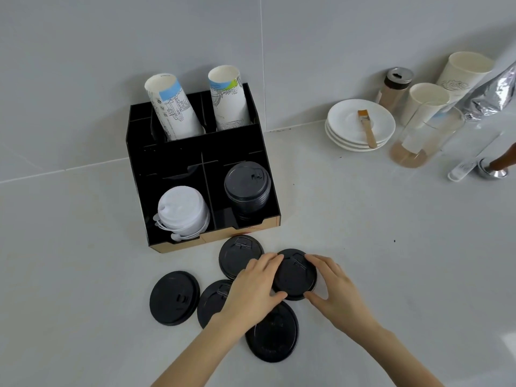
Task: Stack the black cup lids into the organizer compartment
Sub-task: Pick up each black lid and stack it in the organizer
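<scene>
Several black cup lids lie loose on the grey counter in front of a black organizer. Both hands grip one black lid by its rim: my left hand on its left side, my right hand on its right. Other loose lids lie behind it, at the far left, partly under my left hand, and nearest me. The organizer's front right compartment holds a stack of black lids.
The front left compartment holds white lids; two paper cup stacks lean in the back. At the right stand stacked white saucers with a brush, paper cups, a shaker jar, a glass, a foil bag and a tamper.
</scene>
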{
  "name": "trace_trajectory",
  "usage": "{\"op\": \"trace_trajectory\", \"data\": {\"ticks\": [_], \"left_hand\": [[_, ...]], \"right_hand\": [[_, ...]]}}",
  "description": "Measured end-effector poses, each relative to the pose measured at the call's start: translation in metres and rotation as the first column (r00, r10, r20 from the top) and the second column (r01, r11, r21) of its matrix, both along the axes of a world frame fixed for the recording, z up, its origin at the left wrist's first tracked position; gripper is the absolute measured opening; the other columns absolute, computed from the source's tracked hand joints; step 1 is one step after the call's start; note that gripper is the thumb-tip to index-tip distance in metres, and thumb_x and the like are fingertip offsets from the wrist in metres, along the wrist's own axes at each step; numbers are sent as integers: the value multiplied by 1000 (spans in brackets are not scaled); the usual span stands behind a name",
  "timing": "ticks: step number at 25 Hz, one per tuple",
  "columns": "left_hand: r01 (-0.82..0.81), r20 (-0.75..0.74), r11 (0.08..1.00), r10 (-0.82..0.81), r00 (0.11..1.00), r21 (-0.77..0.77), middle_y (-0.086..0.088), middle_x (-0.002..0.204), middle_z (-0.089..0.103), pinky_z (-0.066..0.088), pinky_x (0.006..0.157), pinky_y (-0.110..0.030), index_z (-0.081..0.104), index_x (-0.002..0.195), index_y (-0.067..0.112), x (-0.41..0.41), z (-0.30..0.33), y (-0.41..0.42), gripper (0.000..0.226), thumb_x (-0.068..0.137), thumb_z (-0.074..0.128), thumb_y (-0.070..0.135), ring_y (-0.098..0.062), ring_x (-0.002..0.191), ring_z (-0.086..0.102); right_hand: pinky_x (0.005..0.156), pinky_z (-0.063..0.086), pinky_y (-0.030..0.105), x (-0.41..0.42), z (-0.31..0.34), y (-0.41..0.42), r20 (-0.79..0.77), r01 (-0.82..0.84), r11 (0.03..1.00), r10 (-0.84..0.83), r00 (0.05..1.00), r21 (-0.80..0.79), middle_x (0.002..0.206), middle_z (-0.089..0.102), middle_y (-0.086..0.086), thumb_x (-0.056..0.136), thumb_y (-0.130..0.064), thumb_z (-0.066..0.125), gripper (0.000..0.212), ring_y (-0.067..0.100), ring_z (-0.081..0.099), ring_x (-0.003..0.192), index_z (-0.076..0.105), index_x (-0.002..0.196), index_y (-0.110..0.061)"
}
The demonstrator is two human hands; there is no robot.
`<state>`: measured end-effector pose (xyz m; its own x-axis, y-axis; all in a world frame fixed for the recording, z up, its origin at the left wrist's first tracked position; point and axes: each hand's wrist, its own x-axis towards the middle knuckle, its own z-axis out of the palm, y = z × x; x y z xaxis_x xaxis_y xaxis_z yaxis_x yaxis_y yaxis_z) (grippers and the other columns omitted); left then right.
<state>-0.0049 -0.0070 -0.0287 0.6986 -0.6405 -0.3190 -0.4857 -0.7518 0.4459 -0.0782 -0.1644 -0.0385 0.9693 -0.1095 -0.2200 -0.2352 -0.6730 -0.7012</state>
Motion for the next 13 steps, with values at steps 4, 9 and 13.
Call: {"op": "trace_trajectory", "data": {"ticks": [4,9,13], "left_hand": [[-45,42,992,50,998,-115,8,146,26,35,101,-30,20,137,23,4,10,3,63,85,53,36,-14,126,31],[-111,110,955,146,983,-276,8,142,35,33,102,-27,29,134,23,10,25,10,63,81,59,38,-13,124,34],[-146,176,910,228,958,-387,4,138,41,28,99,-21,37,131,20,15,40,20,62,78,64,35,-15,123,38]], "right_hand": [[90,33,15,5,15,-4,51,21,998,-24,998,57,123,37,-19,81,-15,62,57,5,43,106,34,129,-26],[88,25,-8,17,34,-1,143,-16,996,3,990,89,128,39,-16,80,-13,63,58,0,42,109,36,129,-25],[91,22,-8,33,51,4,213,-72,995,55,975,72,130,39,-14,79,-13,64,59,-8,37,112,36,130,-23]]}}
